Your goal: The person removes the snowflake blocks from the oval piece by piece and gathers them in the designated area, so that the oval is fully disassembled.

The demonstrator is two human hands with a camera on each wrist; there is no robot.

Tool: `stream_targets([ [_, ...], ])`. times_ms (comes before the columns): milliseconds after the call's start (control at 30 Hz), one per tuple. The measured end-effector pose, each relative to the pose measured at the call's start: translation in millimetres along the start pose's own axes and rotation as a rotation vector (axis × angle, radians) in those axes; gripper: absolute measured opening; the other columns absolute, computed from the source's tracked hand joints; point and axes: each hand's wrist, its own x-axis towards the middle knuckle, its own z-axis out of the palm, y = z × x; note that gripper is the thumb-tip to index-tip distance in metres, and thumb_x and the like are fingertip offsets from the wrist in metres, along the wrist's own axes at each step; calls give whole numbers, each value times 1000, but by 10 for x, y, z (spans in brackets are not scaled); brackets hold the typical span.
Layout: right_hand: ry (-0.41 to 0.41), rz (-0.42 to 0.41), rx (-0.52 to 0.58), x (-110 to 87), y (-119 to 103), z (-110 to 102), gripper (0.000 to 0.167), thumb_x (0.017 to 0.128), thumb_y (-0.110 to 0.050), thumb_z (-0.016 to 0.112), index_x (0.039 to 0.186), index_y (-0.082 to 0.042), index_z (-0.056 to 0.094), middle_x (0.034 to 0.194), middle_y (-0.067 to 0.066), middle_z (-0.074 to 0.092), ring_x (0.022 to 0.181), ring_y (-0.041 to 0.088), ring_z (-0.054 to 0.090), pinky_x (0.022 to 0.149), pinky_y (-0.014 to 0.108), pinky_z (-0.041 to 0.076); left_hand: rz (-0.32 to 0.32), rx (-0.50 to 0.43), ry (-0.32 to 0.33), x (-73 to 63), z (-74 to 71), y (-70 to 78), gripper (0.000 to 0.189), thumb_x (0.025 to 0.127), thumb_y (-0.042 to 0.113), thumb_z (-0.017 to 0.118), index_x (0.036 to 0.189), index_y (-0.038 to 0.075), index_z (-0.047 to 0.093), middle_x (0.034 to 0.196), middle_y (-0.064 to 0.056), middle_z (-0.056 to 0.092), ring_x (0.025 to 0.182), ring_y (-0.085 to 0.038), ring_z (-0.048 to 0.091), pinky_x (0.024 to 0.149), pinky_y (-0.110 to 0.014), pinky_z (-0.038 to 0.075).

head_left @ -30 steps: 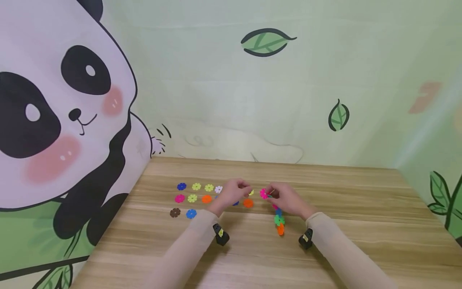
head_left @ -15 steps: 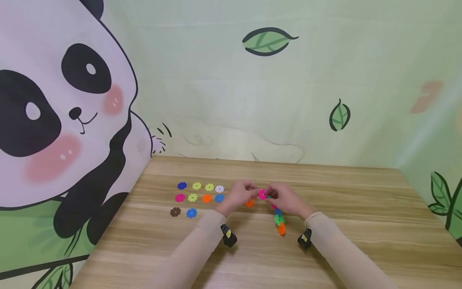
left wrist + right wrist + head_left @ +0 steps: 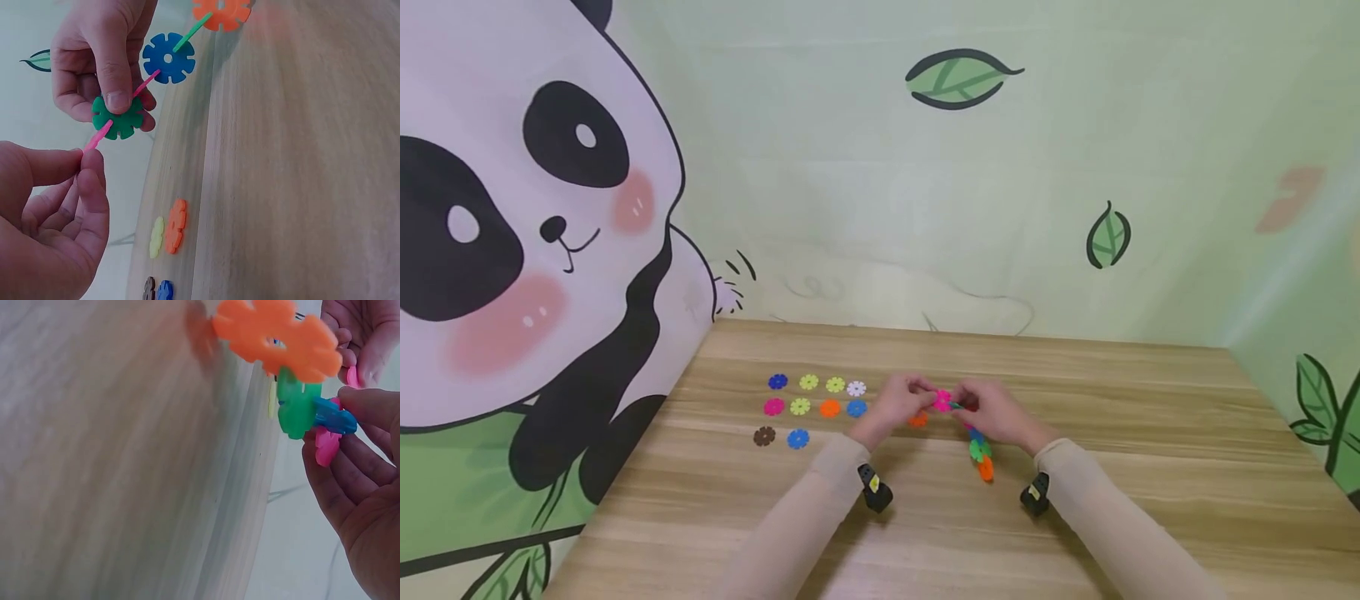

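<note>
My left hand [image 3: 895, 410] pinches the edge of a pink snowflake disc [image 3: 942, 401] between thumb and fingers. In the left wrist view, that disc is slotted into a dark green disc [image 3: 128, 127], which my right hand [image 3: 996, 411] pinches. Behind the green one the chain runs on through another pink disc [image 3: 147, 82], a blue disc [image 3: 182, 64], a light green disc [image 3: 295, 415] and an orange disc [image 3: 247, 328] at its free end. The chain hangs from the right hand, below it in the head view. The right fingers partly cover the second pink disc.
Loose discs lie in rows on the wooden table [image 3: 925, 533] left of the hands, among them a brown disc [image 3: 764, 436], a white disc [image 3: 856, 388] and a blue disc [image 3: 798, 438]. An orange disc [image 3: 918, 420] lies by the left hand. A panda-printed wall [image 3: 820, 167] backs the table.
My left hand has moved right and taken hold of the pink disc at the chain's end. The right hand stays nearly in place, while the hanging orange end has shifted slightly.
</note>
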Motion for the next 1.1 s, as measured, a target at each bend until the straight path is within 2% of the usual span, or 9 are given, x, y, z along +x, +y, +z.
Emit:
stream_targets([
  [167, -6, -4, 2, -12, 12, -11, 8, 86, -4, 68, 89, -9, 62, 84, -1, 65, 76, 12, 59, 72, 29, 52, 0, 2, 5, -11, -30, -2, 13, 91, 5, 62, 102, 0, 66, 82, -7, 65, 77, -27, 63, 71, -37, 54],
  [333, -13, 34, -4, -27, 14, -30, 4, 88, -9, 66, 90, -10, 62, 86, -2, 65, 82, 14, 61, 77, 35, 53, -2, -2, -16, -22, -53, -6, 18, 90, 4, 60, 107, 2, 65, 82, -9, 64, 70, -19, 58, 72, -37, 52],
  [467, -22, 49, -4, -25, 31, -38, 6, 89, -13, 65, 92, -9, 63, 90, -2, 65, 87, 16, 61, 79, 36, 53, 1, -8, -44, -21, -65, -26, 22, 89, 2, 59, 110, 2, 65, 84, -13, 64, 73, -24, 61, 72, -36, 52],
  [633, -43, 15, 1, -14, 43, -52, 4, 89, -9, 65, 92, -7, 66, 91, -1, 64, 87, 16, 61, 79, 37, 53, -6, 19, -77, -36, -70, -40, 20, 89, 1, 59, 108, 2, 64, 87, -16, 66, 79, -31, 62, 71, -37, 53],
  [933, -64, -11, -6, 9, 15, -57, 5, 87, -4, 66, 92, -6, 67, 91, 1, 65, 84, 14, 61, 76, 33, 53, 7, 88, -93, -52, -49, -27, 12, 89, 13, 65, 98, 6, 63, 82, -6, 67, 79, -28, 64, 71, -38, 52],
  [1100, -51, -34, -2, 5, 8, -44, 11, 84, 0, 68, 88, -10, 66, 89, 1, 66, 81, 13, 60, 75, 32, 53, 7, 85, -93, -53, -32, -32, 12, 88, 12, 67, 97, 5, 64, 84, -5, 65, 79, -24, 62, 70, -34, 51],
])
